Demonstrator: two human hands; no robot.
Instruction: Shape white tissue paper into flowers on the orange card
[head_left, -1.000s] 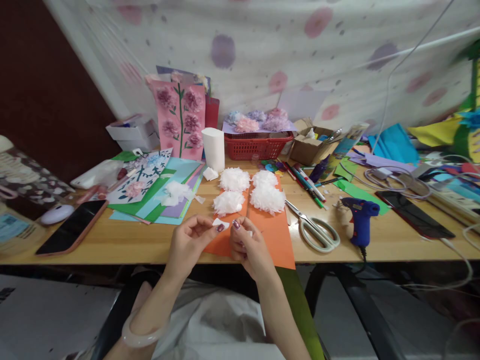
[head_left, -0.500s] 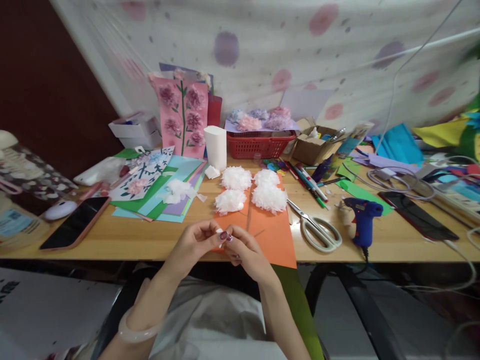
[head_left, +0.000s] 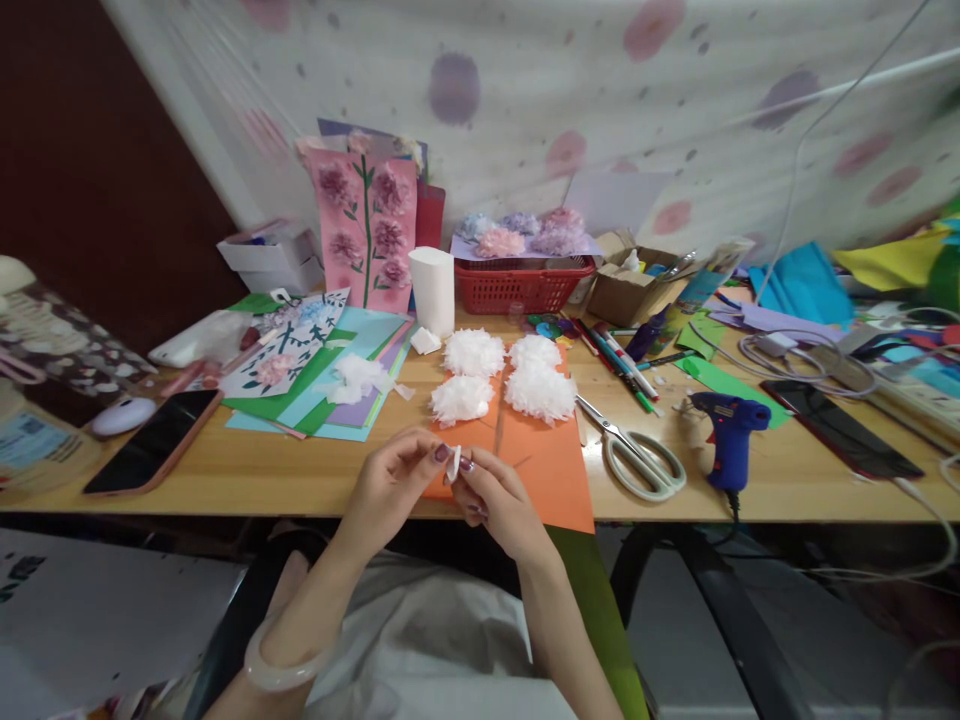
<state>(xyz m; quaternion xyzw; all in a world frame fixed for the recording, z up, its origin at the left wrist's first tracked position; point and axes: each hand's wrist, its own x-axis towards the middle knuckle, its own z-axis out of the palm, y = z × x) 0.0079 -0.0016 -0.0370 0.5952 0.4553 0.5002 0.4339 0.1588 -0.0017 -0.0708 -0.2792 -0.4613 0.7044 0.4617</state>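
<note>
Between the fingertips of my two hands is a small piece of white tissue paper (head_left: 454, 463), folded or twisted narrow. My left hand (head_left: 394, 488) pinches it from the left, and my right hand (head_left: 495, 497) pinches it from the right. Both hands hover just above the table's front edge, over the near part of an orange paper sheet (head_left: 551, 480). Fluffy white tissue pompoms, such as this front right one (head_left: 540, 390), sit in two rows on the sheet's far half. My right hand's lower fingers are curled and partly hidden.
Right of the sheet lie scissors (head_left: 637, 460) and a blue glue gun (head_left: 731, 440) with its cord. White tissue scraps (head_left: 356, 378) rest on coloured papers at left, near a phone (head_left: 154, 440). Behind stand a white roll (head_left: 433, 290) and a red basket (head_left: 517, 290).
My fingertips have drawn slightly apart, and more of the white tissue piece shows between them, standing upright. The things on the table have stayed in place.
</note>
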